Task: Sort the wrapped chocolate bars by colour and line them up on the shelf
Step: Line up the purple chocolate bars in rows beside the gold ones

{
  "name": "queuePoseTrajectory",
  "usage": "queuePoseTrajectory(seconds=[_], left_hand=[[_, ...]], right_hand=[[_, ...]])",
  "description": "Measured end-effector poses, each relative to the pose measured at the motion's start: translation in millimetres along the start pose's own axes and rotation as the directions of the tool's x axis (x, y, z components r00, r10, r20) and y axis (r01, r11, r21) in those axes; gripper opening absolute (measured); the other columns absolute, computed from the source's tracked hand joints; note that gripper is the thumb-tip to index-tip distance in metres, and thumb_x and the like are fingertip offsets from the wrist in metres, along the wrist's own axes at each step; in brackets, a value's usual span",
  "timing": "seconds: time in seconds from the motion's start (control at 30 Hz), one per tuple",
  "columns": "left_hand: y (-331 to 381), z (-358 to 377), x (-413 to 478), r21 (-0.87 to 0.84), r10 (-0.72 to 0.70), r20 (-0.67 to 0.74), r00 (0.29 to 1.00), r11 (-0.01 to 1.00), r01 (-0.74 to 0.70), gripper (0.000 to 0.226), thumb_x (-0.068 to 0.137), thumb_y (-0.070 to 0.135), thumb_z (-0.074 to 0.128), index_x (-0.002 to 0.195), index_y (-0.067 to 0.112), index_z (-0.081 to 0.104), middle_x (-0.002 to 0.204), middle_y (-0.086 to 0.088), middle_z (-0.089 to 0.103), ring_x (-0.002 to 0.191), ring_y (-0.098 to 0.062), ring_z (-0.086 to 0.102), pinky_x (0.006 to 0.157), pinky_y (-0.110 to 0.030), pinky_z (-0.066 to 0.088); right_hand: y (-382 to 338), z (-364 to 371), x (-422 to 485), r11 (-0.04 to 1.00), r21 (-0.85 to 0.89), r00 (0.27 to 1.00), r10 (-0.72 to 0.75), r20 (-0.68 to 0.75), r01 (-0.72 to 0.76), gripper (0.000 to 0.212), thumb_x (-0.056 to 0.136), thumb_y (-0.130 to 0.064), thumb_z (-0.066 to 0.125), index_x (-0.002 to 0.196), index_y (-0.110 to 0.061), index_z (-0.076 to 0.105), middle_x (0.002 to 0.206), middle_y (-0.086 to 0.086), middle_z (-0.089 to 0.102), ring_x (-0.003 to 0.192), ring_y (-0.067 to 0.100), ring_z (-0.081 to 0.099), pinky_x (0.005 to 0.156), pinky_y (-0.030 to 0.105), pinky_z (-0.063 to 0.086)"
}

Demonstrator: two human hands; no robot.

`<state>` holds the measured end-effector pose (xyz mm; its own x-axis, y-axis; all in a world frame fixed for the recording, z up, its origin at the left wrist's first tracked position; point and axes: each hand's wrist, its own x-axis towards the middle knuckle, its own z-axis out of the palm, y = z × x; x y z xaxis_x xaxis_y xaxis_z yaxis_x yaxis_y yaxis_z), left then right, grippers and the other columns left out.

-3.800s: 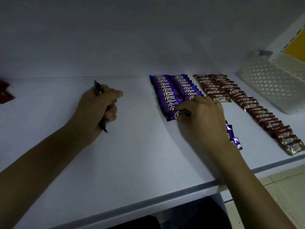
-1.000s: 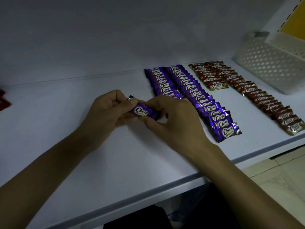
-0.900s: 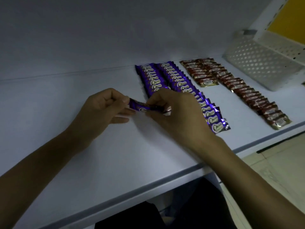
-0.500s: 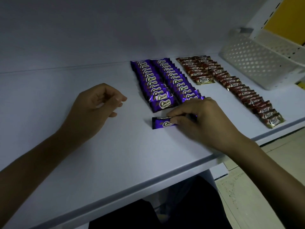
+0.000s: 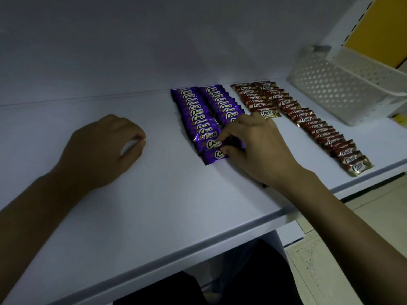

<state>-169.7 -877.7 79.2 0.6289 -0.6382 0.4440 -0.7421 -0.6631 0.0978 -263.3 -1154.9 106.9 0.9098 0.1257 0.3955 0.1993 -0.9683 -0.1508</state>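
While my right hand (image 5: 248, 146) pinches the purple bar (image 5: 214, 154) at the near end of the left purple row (image 5: 196, 115) on the shelf (image 5: 154, 205), my left hand (image 5: 103, 150) rests loosely curled, empty. Next up I'd guess: square it, let go.

A white perforated plastic basket (image 5: 330, 89) is sitting at the far right. A yellow panel (image 5: 378, 25) is showing behind it, and a pale tiled floor (image 5: 308, 278) is showing at lower right.
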Motion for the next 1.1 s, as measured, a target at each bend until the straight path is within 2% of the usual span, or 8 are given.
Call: queuePoseTrajectory(seconds=[0.17,0.27,0.4,0.5,0.6,0.77,0.97,1.1], left_hand=[[3.0,-0.3,0.9,-0.022,0.046,-0.036,0.998,0.999,-0.047,0.037,0.091,0.033,0.042,0.096,0.008,0.069,0.091,-0.008,0.069,0.082,-0.03,0.063,0.064,-0.039,0.053],[6.2,-0.1,-0.1,0.075,0.098,-0.054,0.994,0.993,-0.094,0.036,0.094,0.028,0.041,0.091,0.006,0.069,0.084,-0.01,0.068,0.071,-0.03,0.063,0.054,-0.038,0.052],[10.8,-7.4,-3.9,0.189,0.114,-0.003,0.994,0.976,-0.111,0.041,0.094,0.029,0.036,0.089,0.005,0.069,0.08,-0.011,0.067,0.064,-0.03,0.063,0.046,-0.036,0.05],[24.2,-15.6,-15.5,0.131,0.01,-0.022,1.0,0.991,-0.007,0.043,0.091,0.039,0.035,0.099,0.013,0.068,0.092,-0.004,0.069,0.077,-0.027,0.065,0.055,-0.037,0.053],[40.1,-12.4,-24.6,0.017,-0.092,-0.061,0.994,0.996,0.093,0.047,0.088,0.047,0.034,0.103,0.018,0.067,0.1,0.002,0.068,0.088,-0.023,0.063,0.065,-0.036,0.053],[54.1,0.8,-15.0,-0.059,-0.177,-0.041,0.983,0.983,0.174,0.054,0.085,0.053,0.033,0.107,0.017,0.067,0.105,0.003,0.067,0.095,-0.021,0.06,0.071,-0.036,0.052],[53.8,6.4,-15.2,-0.101,-0.24,-0.042,0.97,0.967,0.235,0.056,0.085,0.053,0.03,0.104,0.016,0.067,0.104,0.001,0.067,0.095,-0.023,0.058,0.076,-0.037,0.051],[54.7,6.4,-14.0,-0.095,-0.234,-0.03,0.972,0.968,0.23,0.056,0.086,0.052,0.03,0.105,0.015,0.068,0.104,-0.001,0.067,0.095,-0.023,0.059,0.076,-0.038,0.052]], right_hand=[[-10.6,2.6,-12.1,0.989,0.141,0.993,0.053,-0.109,-0.038,0.016,0.076,-0.012,0.062,0.09,-0.017,0.067,0.092,0.003,0.064,0.085,0.025,0.053,0.069,0.034,0.04],[-36.4,8.3,-11.6,0.981,0.195,0.988,0.009,-0.153,0.021,0.016,0.075,-0.012,0.06,0.089,-0.016,0.068,0.088,0.003,0.065,0.082,0.025,0.056,0.07,0.037,0.045],[-68.3,14.6,-2.9,0.981,0.172,0.988,-0.071,-0.135,0.094,0.018,0.074,-0.014,0.059,0.089,-0.015,0.069,0.084,0.005,0.067,0.08,0.028,0.059,0.069,0.033,0.041],[-46.7,-0.8,4.2,0.999,0.041,1.0,-0.022,-0.015,0.023,0.02,0.082,-0.012,0.059,0.095,-0.02,0.072,0.093,0.006,0.067,0.092,0.03,0.057,0.075,0.037,0.045],[-10.6,-23.4,7.0,0.999,0.013,0.991,0.043,0.129,-0.045,0.016,0.084,-0.019,0.067,0.097,-0.026,0.073,0.097,0.002,0.069,0.098,0.024,0.056,0.082,0.034,0.044],[0.2,-26.1,15.0,1.0,-0.008,0.959,-0.004,0.284,0.007,0.018,0.081,-0.03,0.072,0.099,-0.029,0.074,0.1,-0.005,0.07,0.099,0.019,0.057,0.091,0.038,0.043],[3.8,-24.0,18.6,0.999,-0.023,0.963,-0.033,0.268,0.041,0.014,0.079,-0.028,0.074,0.093,-0.028,0.07,0.095,-0.007,0.063,0.095,0.016,0.055,0.086,0.036,0.042],[1.2,-20.4,18.9,0.997,-0.06,0.976,-0.028,0.218,0.042,0.016,0.081,-0.028,0.071,0.097,-0.025,0.068,0.102,-0.002,0.062,0.1,0.02,0.053,0.09,0.037,0.04]])
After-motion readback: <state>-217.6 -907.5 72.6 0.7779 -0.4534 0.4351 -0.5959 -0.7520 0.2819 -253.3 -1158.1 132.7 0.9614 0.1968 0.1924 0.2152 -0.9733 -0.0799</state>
